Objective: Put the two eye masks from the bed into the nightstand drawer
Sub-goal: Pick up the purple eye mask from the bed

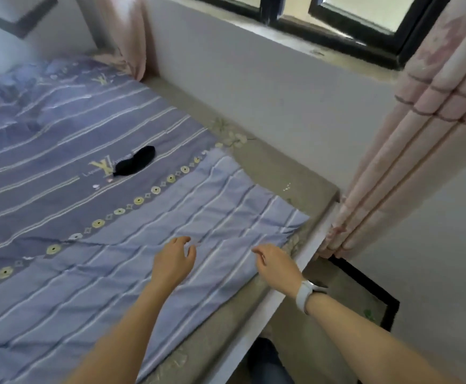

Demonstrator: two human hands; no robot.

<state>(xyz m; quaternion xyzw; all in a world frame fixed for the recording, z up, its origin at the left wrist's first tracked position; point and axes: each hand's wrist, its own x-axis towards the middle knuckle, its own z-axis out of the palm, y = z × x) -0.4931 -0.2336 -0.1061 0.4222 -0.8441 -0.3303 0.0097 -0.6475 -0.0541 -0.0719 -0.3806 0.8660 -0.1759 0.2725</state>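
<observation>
One black eye mask (134, 161) lies flat on the purple striped quilt (60, 151) in the middle of the bed. A second mask is not in sight, nor is the nightstand. My left hand (174, 260) hovers over the light blue part of the quilt, well short of the mask, fingers loosely curled and apart, holding nothing. My right hand (275, 263), with a white watch on the wrist, hangs near the bed's right edge, also empty with fingers apart.
The bed's white frame edge (287, 284) runs diagonally at the right. Pink curtains (409, 162) hang at the right and at the far corner. A grey wall with a window sill (295, 37) stands behind the bed. A narrow floor gap lies between bed and wall.
</observation>
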